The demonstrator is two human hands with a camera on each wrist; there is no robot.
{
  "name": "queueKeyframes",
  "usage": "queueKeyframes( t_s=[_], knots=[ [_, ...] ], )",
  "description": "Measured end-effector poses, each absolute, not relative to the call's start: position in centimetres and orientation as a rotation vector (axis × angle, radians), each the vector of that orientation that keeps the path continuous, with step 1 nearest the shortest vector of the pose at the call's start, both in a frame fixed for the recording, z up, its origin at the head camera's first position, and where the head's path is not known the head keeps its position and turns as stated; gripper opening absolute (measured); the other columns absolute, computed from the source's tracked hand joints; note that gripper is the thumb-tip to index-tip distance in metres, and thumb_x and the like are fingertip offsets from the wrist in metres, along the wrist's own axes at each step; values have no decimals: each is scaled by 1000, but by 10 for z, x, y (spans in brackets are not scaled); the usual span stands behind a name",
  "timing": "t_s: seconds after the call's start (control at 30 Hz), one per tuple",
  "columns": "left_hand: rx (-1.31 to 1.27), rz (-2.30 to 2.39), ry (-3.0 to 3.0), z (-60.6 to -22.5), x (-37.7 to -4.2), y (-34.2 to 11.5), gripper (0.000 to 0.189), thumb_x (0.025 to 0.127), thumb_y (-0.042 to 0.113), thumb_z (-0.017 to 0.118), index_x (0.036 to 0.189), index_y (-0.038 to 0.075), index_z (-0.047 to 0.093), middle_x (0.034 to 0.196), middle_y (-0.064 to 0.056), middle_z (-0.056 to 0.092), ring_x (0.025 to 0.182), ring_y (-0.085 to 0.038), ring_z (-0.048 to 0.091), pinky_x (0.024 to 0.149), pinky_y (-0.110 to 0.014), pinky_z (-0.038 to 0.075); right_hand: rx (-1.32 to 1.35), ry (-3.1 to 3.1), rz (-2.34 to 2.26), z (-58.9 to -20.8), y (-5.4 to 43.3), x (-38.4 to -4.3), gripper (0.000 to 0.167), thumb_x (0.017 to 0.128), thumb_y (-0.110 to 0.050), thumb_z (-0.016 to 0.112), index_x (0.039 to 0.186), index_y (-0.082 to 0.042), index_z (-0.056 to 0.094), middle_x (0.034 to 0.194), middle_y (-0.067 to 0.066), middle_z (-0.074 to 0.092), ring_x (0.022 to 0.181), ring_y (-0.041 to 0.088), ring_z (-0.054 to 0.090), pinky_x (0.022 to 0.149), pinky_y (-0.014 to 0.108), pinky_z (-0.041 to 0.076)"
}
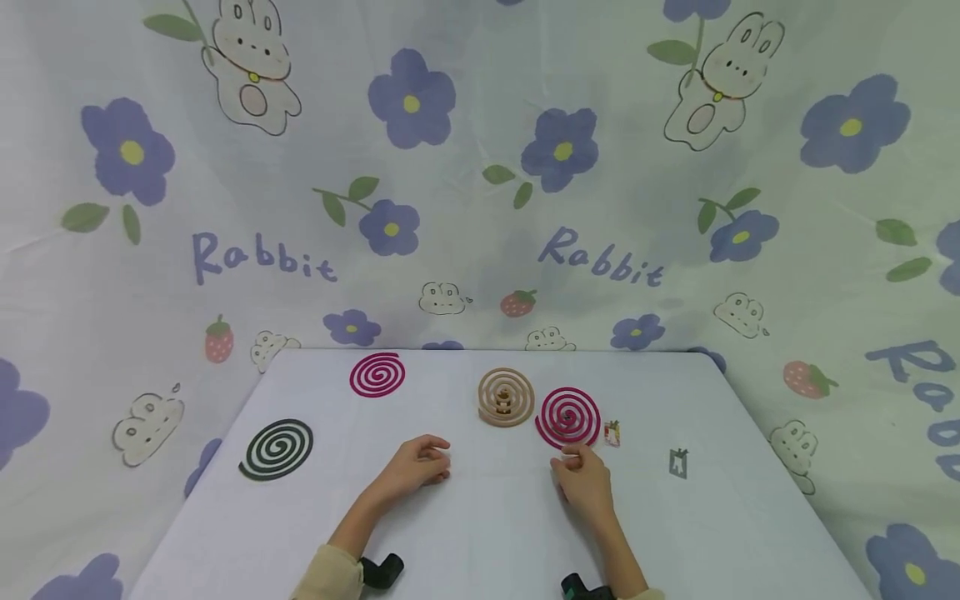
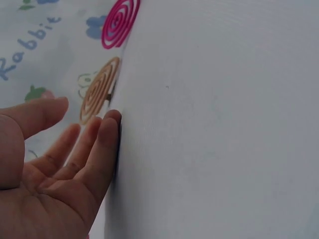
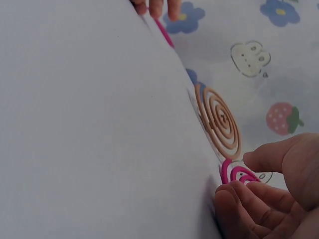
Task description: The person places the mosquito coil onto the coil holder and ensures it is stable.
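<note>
My left hand (image 1: 420,465) rests low over the white table with loosely bent fingers and holds nothing. In the left wrist view, its thumb stands apart from the fingers. My right hand (image 1: 587,483) lies just in front of a magenta mosquito coil (image 1: 542,422); its fingertips are close to the coil's near edge, and whether they touch cannot be told. Beside that coil, a tan mosquito coil (image 1: 483,400) appears raised off the table in the wrist views, with a small gold-coloured piece (image 1: 503,407) at its middle. Nothing shows between the right thumb and fingers.
Another magenta coil (image 1: 377,375) lies at the back left, and a dark green coil (image 1: 279,450) lies at the left. Right of my right hand are a small red-and-gold piece (image 1: 612,433) and a flat grey metal piece (image 1: 678,470). A patterned cloth (image 1: 465,192) hangs behind the table.
</note>
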State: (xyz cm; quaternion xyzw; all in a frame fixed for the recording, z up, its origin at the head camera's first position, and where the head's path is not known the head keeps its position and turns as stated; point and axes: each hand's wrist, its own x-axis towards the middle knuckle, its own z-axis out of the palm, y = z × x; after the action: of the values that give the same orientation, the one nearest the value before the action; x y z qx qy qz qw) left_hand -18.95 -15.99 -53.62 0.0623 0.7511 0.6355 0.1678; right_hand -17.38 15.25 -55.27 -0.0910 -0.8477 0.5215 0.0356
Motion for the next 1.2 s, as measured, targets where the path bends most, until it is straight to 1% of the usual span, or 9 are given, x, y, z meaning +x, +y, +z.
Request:
queueKeyframes(
  t_s=[0.2, 0.47, 0.73, 0.93, 1.2],
  knots=[
    [148, 1833, 2138, -537, -184, -172, 39, 94, 11, 64, 125, -9, 51, 97, -14, 60, 91, -29, 67, 78, -35, 56, -207, -2611, 1650, -553, 131, -174, 30, 86, -14, 73, 110, 2, 64, 78, 5, 62, 53, 15, 59, 48, 29, 51],
    [143, 1839, 2171, -535, -178, -191, 39, 95, 11, 64, 125, -10, 51, 97, -16, 60, 90, -29, 66, 77, -34, 56, -81, -2642, 1713, -553, 102, -177, 28, 86, -14, 73, 108, 0, 63, 77, 4, 61, 54, 15, 58, 48, 28, 52],
    [78, 1891, 2183, -534, -166, -217, 41, 95, 11, 63, 126, -11, 49, 98, -17, 61, 90, -30, 66, 76, -34, 56, 143, -2659, 1760, -554, 69, -182, 26, 86, -14, 72, 105, 1, 63, 77, 3, 61, 51, 12, 57, 45, 26, 50],
    [69, 1907, 2180, -536, -158, -230, 41, 96, 12, 63, 126, -11, 48, 100, -18, 61, 91, -28, 66, 77, -32, 56, 223, -2642, 1820, -555, 45, -183, 22, 85, -12, 72, 102, 0, 64, 75, 2, 61, 49, 11, 56, 42, 26, 49],
    [-32, 1922, 2202, -536, -152, -245, 43, 94, 12, 64, 128, -10, 48, 99, -16, 62, 91, -27, 65, 77, -32, 56, 319, -2641, 1847, -556, 20, -183, 19, 85, -10, 73, 99, -1, 64, 74, 0, 61, 49, 11, 57, 42, 25, 49]
  ],
)
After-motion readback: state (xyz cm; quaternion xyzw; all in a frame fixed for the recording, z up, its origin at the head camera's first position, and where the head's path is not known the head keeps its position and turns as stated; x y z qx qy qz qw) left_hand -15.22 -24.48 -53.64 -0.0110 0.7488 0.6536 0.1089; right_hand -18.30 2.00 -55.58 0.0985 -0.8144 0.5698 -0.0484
